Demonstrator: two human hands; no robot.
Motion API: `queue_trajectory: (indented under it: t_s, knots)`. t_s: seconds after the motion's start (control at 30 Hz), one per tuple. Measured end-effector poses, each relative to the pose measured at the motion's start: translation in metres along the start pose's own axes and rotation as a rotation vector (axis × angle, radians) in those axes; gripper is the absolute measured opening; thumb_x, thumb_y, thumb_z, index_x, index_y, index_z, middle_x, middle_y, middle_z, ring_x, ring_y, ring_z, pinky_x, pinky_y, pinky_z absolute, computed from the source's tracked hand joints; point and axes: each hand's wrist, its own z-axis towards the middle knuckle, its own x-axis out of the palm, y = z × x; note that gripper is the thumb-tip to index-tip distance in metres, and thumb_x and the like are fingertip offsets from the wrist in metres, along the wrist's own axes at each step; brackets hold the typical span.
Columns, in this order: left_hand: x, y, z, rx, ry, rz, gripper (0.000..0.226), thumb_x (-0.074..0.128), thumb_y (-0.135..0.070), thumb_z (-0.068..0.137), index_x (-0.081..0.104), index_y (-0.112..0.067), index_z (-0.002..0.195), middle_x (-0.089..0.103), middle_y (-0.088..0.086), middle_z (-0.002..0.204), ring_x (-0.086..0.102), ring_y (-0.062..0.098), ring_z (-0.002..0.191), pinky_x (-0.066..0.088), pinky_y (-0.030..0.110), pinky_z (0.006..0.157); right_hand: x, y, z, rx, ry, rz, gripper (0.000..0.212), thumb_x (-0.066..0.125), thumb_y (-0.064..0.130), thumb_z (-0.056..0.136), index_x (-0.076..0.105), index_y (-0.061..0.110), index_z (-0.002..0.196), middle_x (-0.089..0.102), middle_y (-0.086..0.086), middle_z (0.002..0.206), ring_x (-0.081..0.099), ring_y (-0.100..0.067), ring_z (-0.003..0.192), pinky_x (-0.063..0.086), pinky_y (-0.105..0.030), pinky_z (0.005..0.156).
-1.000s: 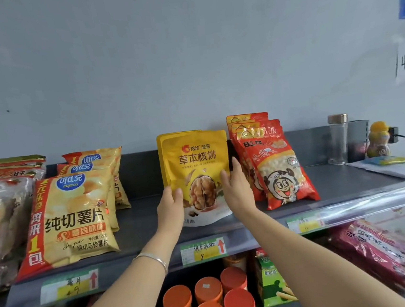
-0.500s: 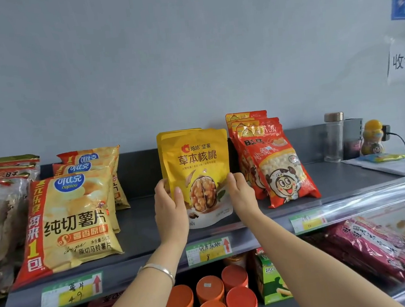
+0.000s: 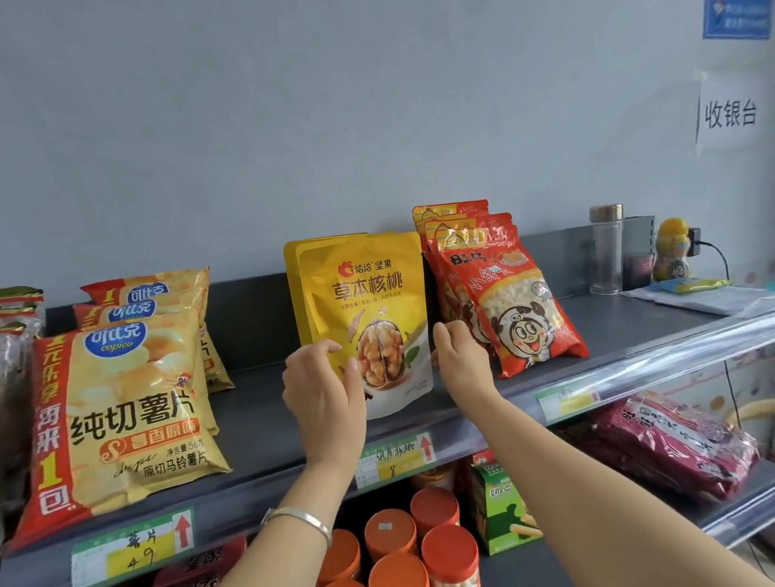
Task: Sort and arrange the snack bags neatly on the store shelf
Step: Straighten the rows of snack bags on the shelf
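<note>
Yellow walnut bag point(image 3: 368, 314) is stood upright on the shelf point(image 3: 265, 425), between the left hand point(image 3: 324, 388) and the right hand point(image 3: 462, 362). Left hand's fingers are curled over the bag's lower left corner. Right hand's are curled at its lower right edge. Whether either truly grips cannot be told. A second yellow bag point(image 3: 292, 260) is seen just behind.

Risks, as judged:
- The pouch is tall and handled only low down. If released off balance, it may tip forward over the shelf edge just below the hands.
- Red snack bags point(image 3: 516, 308) lean just right of the right hand and could be toppled by a sideways nudge.
- Chip bags point(image 3: 121, 417), well left of the left hand, are judged safe.
</note>
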Motion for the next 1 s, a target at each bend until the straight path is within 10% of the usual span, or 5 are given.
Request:
queue_trajectory:
  t_s: [0.47, 0.77, 1.0]
  knots:
    - [0.001, -0.003, 0.003, -0.131, -0.034, -0.018, 0.031, 0.063, -0.004, 0.084, 0.051, -0.002, 0.112, 0.045, 0.015, 0.116, 0.045, 0.026, 0.107, 0.040, 0.031, 0.084, 0.001, -0.001, 0.003, -0.035, 0.117, -0.050, 0.039, 0.033, 0.038, 0.102, 0.037, 0.019, 0.069, 0.044, 0.002, 0.067, 0.041, -0.014, 0.060, 0.032, -0.033, 0.062]
    - [-0.008, -0.003, 0.052, -0.500, 0.038, -0.435, 0.070, 0.037, -0.060, 0.089, 0.025, -0.023, 0.147, 0.022, 0.002, 0.154, 0.021, 0.017, 0.140, 0.020, 0.044, 0.113, -0.003, 0.016, 0.035, -0.013, 0.170, 0.306, 0.048, 0.027, 0.040, 0.104, 0.045, 0.012, 0.138, 0.053, -0.004, 0.125, 0.049, -0.018, 0.114, 0.035, -0.031, 0.095]
    - [0.009, 0.009, 0.066, -0.467, 0.145, -0.698, 0.120, 0.041, -0.096, 0.049, 0.021, -0.032, 0.149, 0.032, -0.006, 0.152, 0.034, 0.013, 0.137, 0.029, 0.042, 0.112, 0.023, 0.021, 0.083, 0.288, 0.387, 0.645, 0.069, 0.022, 0.067, 0.094, 0.053, 0.021, 0.136, 0.057, -0.007, 0.135, 0.053, -0.027, 0.124, 0.036, -0.046, 0.110]
